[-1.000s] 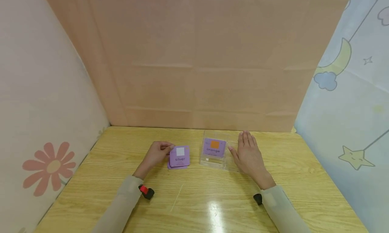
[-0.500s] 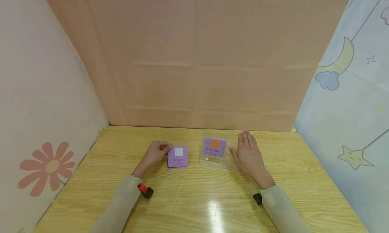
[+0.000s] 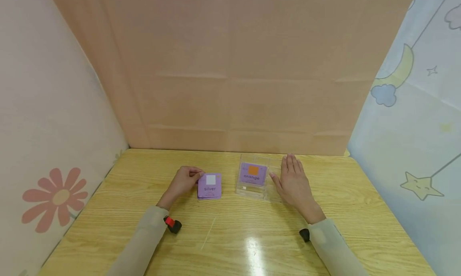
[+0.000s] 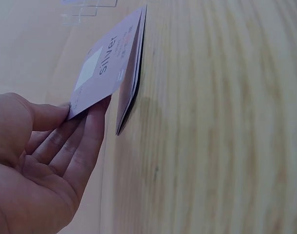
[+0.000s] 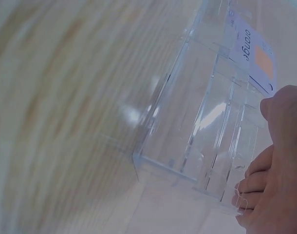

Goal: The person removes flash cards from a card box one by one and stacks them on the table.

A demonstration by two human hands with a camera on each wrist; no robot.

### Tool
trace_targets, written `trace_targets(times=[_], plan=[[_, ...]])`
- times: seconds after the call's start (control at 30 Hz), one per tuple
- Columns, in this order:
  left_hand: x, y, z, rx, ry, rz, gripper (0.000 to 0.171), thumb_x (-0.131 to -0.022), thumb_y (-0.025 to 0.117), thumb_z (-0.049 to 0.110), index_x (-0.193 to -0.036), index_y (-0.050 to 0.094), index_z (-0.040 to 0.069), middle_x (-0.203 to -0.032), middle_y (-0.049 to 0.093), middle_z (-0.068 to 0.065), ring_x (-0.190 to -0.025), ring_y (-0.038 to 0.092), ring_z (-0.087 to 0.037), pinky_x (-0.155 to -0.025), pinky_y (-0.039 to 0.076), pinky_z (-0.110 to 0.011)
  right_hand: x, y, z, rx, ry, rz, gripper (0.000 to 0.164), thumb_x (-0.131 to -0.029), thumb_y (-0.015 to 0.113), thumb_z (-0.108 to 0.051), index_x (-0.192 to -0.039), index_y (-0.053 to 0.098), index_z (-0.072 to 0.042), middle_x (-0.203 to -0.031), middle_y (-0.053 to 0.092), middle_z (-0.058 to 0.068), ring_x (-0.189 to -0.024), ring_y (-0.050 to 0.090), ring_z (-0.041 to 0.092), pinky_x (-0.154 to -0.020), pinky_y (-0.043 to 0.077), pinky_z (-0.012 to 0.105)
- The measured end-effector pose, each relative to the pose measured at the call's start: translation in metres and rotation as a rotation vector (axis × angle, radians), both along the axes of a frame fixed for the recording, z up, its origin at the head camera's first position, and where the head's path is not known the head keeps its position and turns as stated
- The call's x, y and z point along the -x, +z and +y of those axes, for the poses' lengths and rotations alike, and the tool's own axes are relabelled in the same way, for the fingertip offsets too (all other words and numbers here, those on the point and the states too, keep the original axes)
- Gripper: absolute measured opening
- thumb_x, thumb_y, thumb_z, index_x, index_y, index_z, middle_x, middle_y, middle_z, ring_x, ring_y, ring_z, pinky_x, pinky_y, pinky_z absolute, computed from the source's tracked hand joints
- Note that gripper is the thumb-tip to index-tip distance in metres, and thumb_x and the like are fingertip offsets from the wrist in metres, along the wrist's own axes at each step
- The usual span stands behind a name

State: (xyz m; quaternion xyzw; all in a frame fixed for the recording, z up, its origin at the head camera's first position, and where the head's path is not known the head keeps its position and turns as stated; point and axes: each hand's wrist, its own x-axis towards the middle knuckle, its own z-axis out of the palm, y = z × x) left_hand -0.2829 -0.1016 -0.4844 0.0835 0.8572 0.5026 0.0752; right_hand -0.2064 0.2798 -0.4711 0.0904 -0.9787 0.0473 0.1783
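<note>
In the head view my left hand (image 3: 182,183) pinches the upper left corner of a square purple "silver" card (image 3: 210,193). The left wrist view has the thumb (image 4: 48,117) on the face of this card (image 4: 109,68) and fingers beneath, its near edge raised. Under it lies at least one more card (image 4: 125,108), low by the tabletop. My right hand (image 3: 296,184) lies with straight fingers along the right part of a clear plastic box (image 3: 252,193). A purple "orange" card (image 3: 253,177) sits in the box's left part. The right wrist view shows stepped clear compartments (image 5: 187,117) beside the fingers.
The wooden table (image 3: 230,236) ends at a brown paper backdrop (image 3: 230,88). Patterned panels stand on both sides, one with a flower (image 3: 60,197), the other with a moon (image 3: 401,70) and stars. A black device (image 3: 174,226) is strapped on the left wrist.
The "silver" card has shifted slightly left and now covers more of the card below it. My right hand and the clear box have stayed in place.
</note>
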Motion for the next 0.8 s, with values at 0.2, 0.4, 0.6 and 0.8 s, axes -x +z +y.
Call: trace_targets(times=[0.2, 0.4, 0.6, 0.8], plan=[[-0.0002, -0.0016, -0.0004, 0.022, 0.000, 0.000, 0.022, -0.105, 0.062, 0.008, -0.115, 0.078, -0.003, -0.114, 0.078, -0.021, -0.090, 0.075, -0.017, -0.074, 0.065, -0.030, -0.0006, 0.0014, -0.0010, -0.009, -0.001, 0.007, 0.076, -0.110, 0.051, -0.040, -0.152, 0.034, 0.021, -0.160, 0.035, 0.041, -0.155, 0.030, 0.053, -0.129, 0.026, 0.064], [0.0023, -0.0043, -0.0009, 0.060, 0.000, 0.014, 0.021, -0.105, 0.063, 0.009, -0.114, 0.078, -0.002, -0.111, 0.078, -0.019, -0.083, 0.071, -0.014, -0.070, 0.064, -0.028, -0.0003, 0.0016, -0.0010, -0.008, -0.001, 0.000, 0.077, -0.111, 0.050, -0.041, -0.153, 0.033, 0.021, -0.161, 0.034, 0.041, -0.156, 0.029, 0.053, -0.130, 0.025, 0.064], [0.0035, -0.0043, -0.0005, 0.088, -0.017, 0.020, 0.021, -0.105, 0.062, 0.010, -0.114, 0.078, 0.000, -0.104, 0.078, -0.017, -0.075, 0.068, -0.014, -0.065, 0.062, -0.026, -0.0011, 0.0016, -0.0005, 0.012, -0.005, -0.023, 0.078, -0.111, 0.049, -0.041, -0.154, 0.030, 0.021, -0.162, 0.032, 0.040, -0.157, 0.027, 0.053, -0.130, 0.023, 0.064], [0.0021, -0.0027, 0.0015, 0.146, -0.027, 0.045, 0.020, -0.105, 0.063, 0.012, -0.112, 0.079, 0.001, -0.100, 0.077, -0.015, -0.076, 0.067, -0.015, -0.062, 0.060, -0.024, -0.0009, 0.0013, -0.0001, 0.011, -0.006, -0.030, 0.078, -0.111, 0.048, -0.042, -0.155, 0.029, 0.020, -0.164, 0.030, 0.040, -0.157, 0.026, 0.053, -0.130, 0.022, 0.064]])
